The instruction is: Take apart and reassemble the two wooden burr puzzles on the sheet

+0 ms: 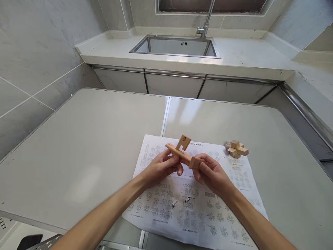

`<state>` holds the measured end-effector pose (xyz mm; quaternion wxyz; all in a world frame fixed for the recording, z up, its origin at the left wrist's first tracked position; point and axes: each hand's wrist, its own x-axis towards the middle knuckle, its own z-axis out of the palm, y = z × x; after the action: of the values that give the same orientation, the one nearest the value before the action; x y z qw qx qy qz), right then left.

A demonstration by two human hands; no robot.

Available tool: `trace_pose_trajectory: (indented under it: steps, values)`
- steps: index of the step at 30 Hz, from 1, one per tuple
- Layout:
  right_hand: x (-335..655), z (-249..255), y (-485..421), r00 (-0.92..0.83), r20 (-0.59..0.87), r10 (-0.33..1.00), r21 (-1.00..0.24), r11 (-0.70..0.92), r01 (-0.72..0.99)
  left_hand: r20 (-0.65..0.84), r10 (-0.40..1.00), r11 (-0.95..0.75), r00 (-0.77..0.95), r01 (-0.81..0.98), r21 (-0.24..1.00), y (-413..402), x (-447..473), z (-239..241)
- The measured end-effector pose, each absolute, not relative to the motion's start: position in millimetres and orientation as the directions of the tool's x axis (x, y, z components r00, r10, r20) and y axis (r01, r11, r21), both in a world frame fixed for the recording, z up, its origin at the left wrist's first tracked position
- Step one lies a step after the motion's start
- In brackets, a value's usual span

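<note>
Between my two hands, above a printed sheet (156,225), are wooden puzzle pieces. My left hand (162,167) is closed around a long wooden puzzle piece (185,158) that slants down to the right. A flat notched piece (183,141) with a black mark rises from the long one. My right hand (209,170) pinches a short wooden block (195,162) at the long piece's right end; whether the two are joined I cannot tell. To the right, an interlocked wooden burr puzzle (236,149) rests by the sheet's upper right corner.
The sheet lies creased on a pale folding table (85,146) with a metal seam down its middle. Beyond the table's far edge is a counter with a sink (174,45) and a faucet (204,29). A dark object (30,241) sits below the table's near left edge.
</note>
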<state>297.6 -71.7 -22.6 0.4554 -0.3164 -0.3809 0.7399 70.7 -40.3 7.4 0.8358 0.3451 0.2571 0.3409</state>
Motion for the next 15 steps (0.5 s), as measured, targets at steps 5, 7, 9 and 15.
trace_pose_trajectory:
  steps: [5, 7, 9, 15]
  values:
    - [295.1, -22.5, -72.4, -0.368, -0.125, 0.922, -0.873, -0.279, -0.401, -0.190, 0.690, 0.556, 0.698, -0.343, 0.757, -40.8, 72.5, 8.1]
    - [295.1, -21.4, -71.9, -0.347, -0.135, 0.928, -0.874, -0.276, -0.400, -0.173, 0.651, 0.550, 0.739, -0.301, 0.779, -40.8, 73.4, 8.2]
    - [295.4, -20.9, -71.6, -0.359, -0.132, 0.924, -0.882, -0.274, -0.383, -0.171, 0.622, 0.536, 0.764, -0.258, 0.804, -40.7, 73.9, 9.0]
    - [297.2, -22.1, -73.0, -0.416, -0.075, 0.906, -0.918, -0.225, -0.326, -0.210, 0.636, 0.475, 0.742, -0.162, 0.865, -41.7, 74.0, 15.5]
